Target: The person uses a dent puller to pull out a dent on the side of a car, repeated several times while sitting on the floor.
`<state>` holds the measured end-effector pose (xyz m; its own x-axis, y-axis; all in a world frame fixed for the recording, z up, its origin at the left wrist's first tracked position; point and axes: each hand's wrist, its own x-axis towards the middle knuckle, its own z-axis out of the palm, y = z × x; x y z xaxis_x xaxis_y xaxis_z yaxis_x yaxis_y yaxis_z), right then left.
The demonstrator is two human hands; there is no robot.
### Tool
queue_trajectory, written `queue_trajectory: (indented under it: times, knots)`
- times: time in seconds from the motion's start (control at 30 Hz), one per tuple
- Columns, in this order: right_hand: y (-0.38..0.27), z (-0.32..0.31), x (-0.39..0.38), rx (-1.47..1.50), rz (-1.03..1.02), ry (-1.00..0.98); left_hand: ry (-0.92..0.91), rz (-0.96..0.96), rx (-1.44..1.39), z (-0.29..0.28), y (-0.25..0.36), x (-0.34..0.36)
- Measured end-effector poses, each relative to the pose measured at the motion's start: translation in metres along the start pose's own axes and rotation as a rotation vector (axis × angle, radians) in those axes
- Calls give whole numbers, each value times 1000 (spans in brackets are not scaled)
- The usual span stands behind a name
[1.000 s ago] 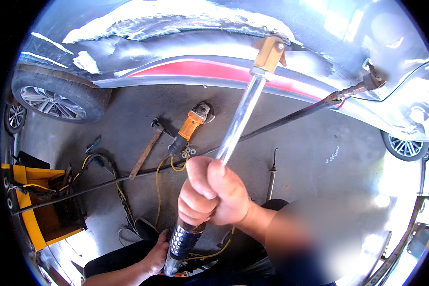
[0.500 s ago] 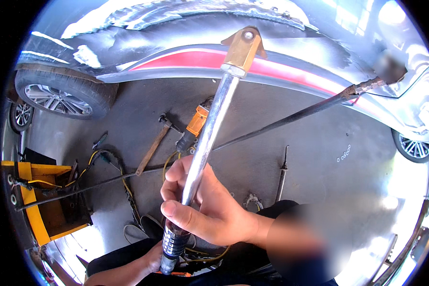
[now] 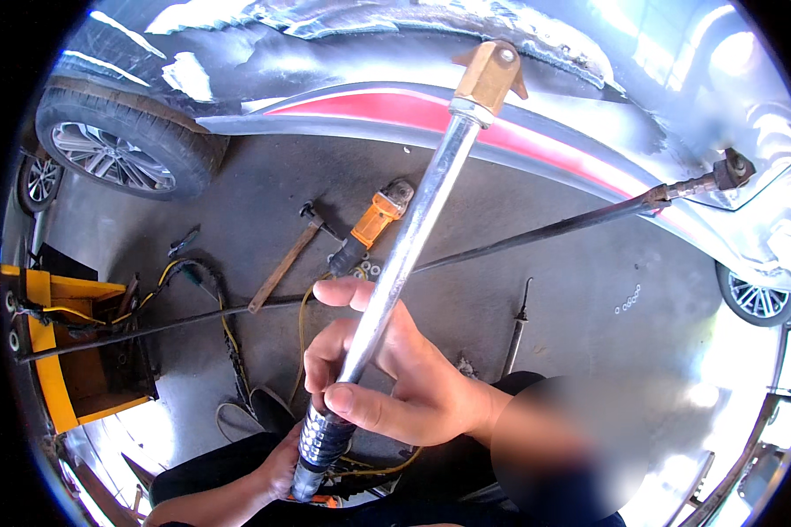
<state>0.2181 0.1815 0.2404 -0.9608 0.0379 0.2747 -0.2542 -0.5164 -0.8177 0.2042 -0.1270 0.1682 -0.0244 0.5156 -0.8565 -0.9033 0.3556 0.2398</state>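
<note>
A long shiny metal pulling tool (image 3: 417, 220) rises from low centre to a brass-coloured head (image 3: 488, 75) that sits against the car's damaged silver body panel (image 3: 343, 61), just above its red stripe (image 3: 387, 110). My right hand (image 3: 404, 378) wraps the lower shaft, thumb across the front and index finger stretched loosely. My left hand (image 3: 281, 465) grips the knurled dark handle (image 3: 321, 443) at the bottom end, and is mostly hidden behind it.
A long dark rod (image 3: 536, 233) crosses the view to a fitting on the car at right. On the concrete floor lie a hammer (image 3: 286, 259), an orange angle grinder (image 3: 373, 220), cables and a screwdriver (image 3: 518, 325). A yellow cart (image 3: 48, 351) stands left, a tyre (image 3: 123, 145) upper left.
My right hand has gone from a tight fist to a looser hold with fingers spread on the shaft. The tool's head swung left, then back right along the panel.
</note>
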Motion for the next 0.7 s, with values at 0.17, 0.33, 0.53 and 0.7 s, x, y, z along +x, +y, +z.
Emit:
queue_trajectory:
  times: [0.17, 0.33, 0.53, 0.7]
  knots:
    - [0, 0, 6, 14, -37, -9, -7, -89, -6, 0, 6, -3]
    - [-3, 1, 7, 29, -57, 15, 15, -38, 46, -4, 4, 0]
    - [-4, -2, 6, 6, -99, 20, 37, -57, 125, 8, 16, -5]
    - [-6, -3, 5, 8, -66, 14, 13, -32, 115, 10, 14, -4]
